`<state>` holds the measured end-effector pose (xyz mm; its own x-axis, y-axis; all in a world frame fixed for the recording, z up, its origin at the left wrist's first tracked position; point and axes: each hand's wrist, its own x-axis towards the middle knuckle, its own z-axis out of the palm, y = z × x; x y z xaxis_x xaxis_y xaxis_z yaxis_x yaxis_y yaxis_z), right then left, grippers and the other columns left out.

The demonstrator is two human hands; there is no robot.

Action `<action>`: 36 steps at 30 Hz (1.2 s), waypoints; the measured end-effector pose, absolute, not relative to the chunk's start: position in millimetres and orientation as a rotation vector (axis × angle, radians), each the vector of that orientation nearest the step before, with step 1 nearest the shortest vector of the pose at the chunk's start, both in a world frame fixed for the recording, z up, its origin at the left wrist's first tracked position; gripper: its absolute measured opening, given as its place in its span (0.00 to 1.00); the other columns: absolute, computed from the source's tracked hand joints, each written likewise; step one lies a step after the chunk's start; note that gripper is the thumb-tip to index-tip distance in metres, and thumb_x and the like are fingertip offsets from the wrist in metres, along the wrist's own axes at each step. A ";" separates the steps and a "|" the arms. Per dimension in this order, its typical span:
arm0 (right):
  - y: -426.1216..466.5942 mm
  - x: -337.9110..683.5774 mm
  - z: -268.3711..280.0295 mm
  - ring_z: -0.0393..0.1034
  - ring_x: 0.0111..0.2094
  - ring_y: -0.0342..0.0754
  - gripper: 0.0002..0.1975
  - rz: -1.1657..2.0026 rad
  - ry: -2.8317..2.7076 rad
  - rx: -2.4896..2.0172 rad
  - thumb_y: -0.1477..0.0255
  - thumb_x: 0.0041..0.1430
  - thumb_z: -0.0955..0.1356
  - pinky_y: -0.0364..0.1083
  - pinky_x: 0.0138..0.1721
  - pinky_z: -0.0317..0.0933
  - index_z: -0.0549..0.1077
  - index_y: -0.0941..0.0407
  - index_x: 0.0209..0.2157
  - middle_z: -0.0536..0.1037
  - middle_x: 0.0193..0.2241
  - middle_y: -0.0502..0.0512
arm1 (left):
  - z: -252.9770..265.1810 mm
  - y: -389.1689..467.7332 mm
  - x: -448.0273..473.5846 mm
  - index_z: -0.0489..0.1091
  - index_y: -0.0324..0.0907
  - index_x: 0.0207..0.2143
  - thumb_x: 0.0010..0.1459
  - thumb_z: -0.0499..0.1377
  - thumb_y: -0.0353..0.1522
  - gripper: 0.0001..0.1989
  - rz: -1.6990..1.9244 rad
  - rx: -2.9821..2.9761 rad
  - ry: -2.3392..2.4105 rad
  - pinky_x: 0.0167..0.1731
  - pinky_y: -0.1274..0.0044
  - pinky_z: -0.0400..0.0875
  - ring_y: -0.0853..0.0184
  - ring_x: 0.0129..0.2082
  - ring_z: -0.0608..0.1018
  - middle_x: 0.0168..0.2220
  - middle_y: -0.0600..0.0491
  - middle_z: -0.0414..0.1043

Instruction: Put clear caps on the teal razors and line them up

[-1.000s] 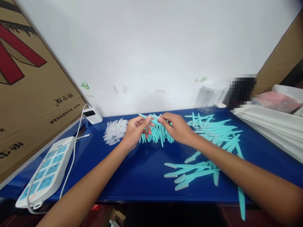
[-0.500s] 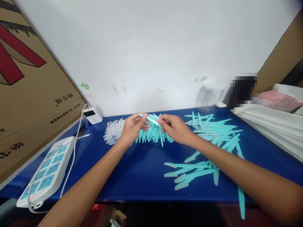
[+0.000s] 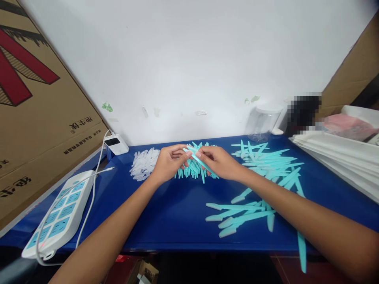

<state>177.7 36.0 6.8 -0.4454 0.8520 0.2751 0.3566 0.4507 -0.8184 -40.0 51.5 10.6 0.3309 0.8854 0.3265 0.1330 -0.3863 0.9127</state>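
Both hands meet over the table around one teal eyebrow razor (image 3: 193, 151), which slants down to the right. My left hand (image 3: 169, 162) pinches it near its upper left end, thumb on top. Closed on its middle is my right hand (image 3: 219, 161), whose fingers partly cover it. Directly behind and below the hands lies a dense pile of teal razors (image 3: 192, 170). Left of that pile sits a heap of small translucent plastic caps (image 3: 143, 165). More teal razors (image 3: 271, 161) are scattered to the right, some under my right forearm, several with pale blade ends pointing left.
A white power strip (image 3: 60, 213) with a cable and a small white device (image 3: 116, 144) stand left, beside a large carton (image 3: 50, 118). At the back right are a clear jar (image 3: 262, 122) and stacked white trays (image 3: 340, 157). One razor (image 3: 301, 252) overhangs the blue table's (image 3: 177, 221) front edge.
The razor has turned from nearly level to a steeper slant down to the right. My hands have come closer together, the left shifting slightly right.
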 end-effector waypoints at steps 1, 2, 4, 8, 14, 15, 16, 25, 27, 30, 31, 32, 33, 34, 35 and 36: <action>35.2 177.4 7.7 0.70 0.19 0.44 0.19 0.898 -2.011 -1.008 0.56 0.74 0.62 0.45 0.23 0.59 0.64 0.53 0.30 0.71 0.22 0.47 | 11.5 50.9 -39.8 0.79 0.37 0.39 0.58 0.70 0.47 0.21 1.118 1.771 0.906 0.21 0.78 0.74 0.69 0.22 0.78 0.29 0.50 0.80; 34.4 176.9 8.6 0.69 0.19 0.44 0.19 0.893 -2.016 -1.010 0.57 0.75 0.61 0.45 0.24 0.58 0.64 0.52 0.30 0.71 0.22 0.47 | 12.4 50.4 -39.4 0.79 0.37 0.37 0.60 0.68 0.48 0.21 1.101 1.783 0.901 0.21 0.78 0.74 0.69 0.21 0.77 0.28 0.49 0.80; 33.2 176.1 9.8 0.67 0.19 0.43 0.18 0.882 -2.024 -1.023 0.58 0.75 0.61 0.44 0.24 0.57 0.63 0.53 0.31 0.72 0.23 0.47 | 13.8 49.4 -38.6 0.79 0.37 0.33 0.62 0.66 0.50 0.22 1.076 1.792 0.897 0.21 0.78 0.74 0.70 0.21 0.76 0.26 0.49 0.79; 33.3 175.6 8.7 0.66 0.22 0.43 0.18 0.815 -2.051 -1.021 0.60 0.75 0.61 0.44 0.27 0.56 0.64 0.53 0.30 0.72 0.23 0.47 | 13.4 49.8 -38.1 0.79 0.38 0.32 0.60 0.67 0.51 0.23 1.067 1.762 0.898 0.21 0.78 0.74 0.69 0.20 0.76 0.26 0.49 0.79; 33.6 176.6 7.0 0.67 0.23 0.43 0.18 0.549 -2.140 -1.020 0.63 0.76 0.60 0.44 0.30 0.53 0.66 0.54 0.31 0.73 0.23 0.48 | 8.6 54.0 -40.5 0.79 0.37 0.33 0.58 0.69 0.50 0.23 1.084 1.693 0.934 0.22 0.77 0.75 0.69 0.20 0.76 0.27 0.48 0.81; 33.2 176.7 7.4 0.66 0.23 0.44 0.18 0.522 -2.148 -1.018 0.63 0.76 0.60 0.44 0.30 0.52 0.67 0.54 0.30 0.72 0.22 0.48 | 8.0 54.7 -40.8 0.79 0.37 0.33 0.58 0.69 0.49 0.22 1.097 1.687 0.938 0.22 0.77 0.75 0.69 0.20 0.76 0.27 0.47 0.81; 32.9 176.7 8.0 0.66 0.23 0.44 0.19 0.516 -2.150 -1.014 0.63 0.76 0.60 0.45 0.30 0.52 0.67 0.54 0.30 0.71 0.22 0.47 | 7.5 55.3 -41.1 0.79 0.37 0.33 0.58 0.69 0.49 0.22 1.108 1.682 0.940 0.22 0.77 0.75 0.69 0.20 0.76 0.27 0.47 0.81; 33.1 175.8 8.6 0.70 0.18 0.46 0.19 0.931 -2.008 -1.049 0.57 0.74 0.61 0.44 0.24 0.58 0.69 0.53 0.32 0.70 0.17 0.45 | 5.8 59.2 -41.7 0.80 0.37 0.33 0.58 0.69 0.50 0.23 1.161 1.613 0.977 0.21 0.77 0.74 0.70 0.20 0.74 0.29 0.47 0.82; 34.2 175.4 9.1 0.67 0.17 0.45 0.19 0.912 -1.998 -1.066 0.58 0.74 0.61 0.44 0.24 0.57 0.69 0.53 0.31 0.69 0.16 0.45 | 5.3 59.8 -42.0 0.80 0.37 0.34 0.57 0.70 0.51 0.23 1.155 1.606 0.982 0.21 0.77 0.74 0.70 0.19 0.74 0.29 0.47 0.82; 36.0 175.8 10.3 0.63 0.18 0.44 0.22 0.873 -1.993 -1.069 0.58 0.74 0.61 0.44 0.25 0.55 0.70 0.54 0.28 0.66 0.15 0.45 | 4.2 60.5 -42.8 0.80 0.37 0.35 0.55 0.71 0.50 0.23 1.149 1.598 0.978 0.21 0.77 0.74 0.70 0.20 0.74 0.30 0.47 0.82; 36.5 176.2 10.6 0.62 0.18 0.43 0.23 0.877 -1.994 -1.067 0.57 0.74 0.61 0.44 0.26 0.54 0.71 0.55 0.27 0.65 0.15 0.45 | 3.9 60.6 -43.1 0.80 0.37 0.35 0.55 0.71 0.50 0.23 1.150 1.589 0.975 0.21 0.77 0.74 0.70 0.20 0.74 0.30 0.47 0.82; 37.0 176.6 10.7 0.61 0.18 0.43 0.24 0.884 -1.993 -1.064 0.57 0.74 0.61 0.44 0.26 0.54 0.71 0.55 0.27 0.64 0.14 0.45 | 3.7 60.6 -43.4 0.80 0.37 0.36 0.54 0.72 0.49 0.23 1.151 1.578 0.971 0.21 0.77 0.74 0.70 0.21 0.74 0.30 0.47 0.82; 37.6 177.2 10.6 0.60 0.18 0.43 0.25 0.893 -1.987 -1.062 0.56 0.74 0.61 0.44 0.25 0.53 0.72 0.55 0.26 0.63 0.14 0.45 | 3.8 60.5 -43.6 0.81 0.37 0.37 0.54 0.72 0.49 0.23 1.152 1.566 0.965 0.21 0.77 0.74 0.70 0.21 0.75 0.30 0.47 0.81; 38.1 177.7 10.3 0.60 0.18 0.43 0.25 0.902 -1.980 -1.061 0.55 0.74 0.61 0.44 0.25 0.53 0.72 0.55 0.26 0.63 0.14 0.45 | 4.0 60.3 -43.8 0.81 0.37 0.37 0.54 0.73 0.48 0.23 1.150 1.553 0.959 0.21 0.77 0.74 0.70 0.21 0.75 0.30 0.47 0.81; 38.7 178.3 9.9 0.60 0.18 0.43 0.25 0.910 -1.971 -1.062 0.55 0.74 0.61 0.44 0.25 0.53 0.72 0.55 0.26 0.63 0.14 0.45 | 4.4 59.9 -43.8 0.81 0.37 0.37 0.53 0.73 0.48 0.22 1.147 1.541 0.952 0.21 0.77 0.74 0.70 0.22 0.75 0.31 0.47 0.81; 39.4 178.7 9.3 0.60 0.19 0.43 0.25 0.916 -1.962 -1.062 0.55 0.74 0.61 0.44 0.25 0.53 0.72 0.55 0.26 0.64 0.15 0.45 | 5.0 59.5 -43.7 0.81 0.37 0.38 0.53 0.73 0.48 0.22 1.141 1.530 0.946 0.22 0.78 0.74 0.70 0.22 0.75 0.31 0.47 0.81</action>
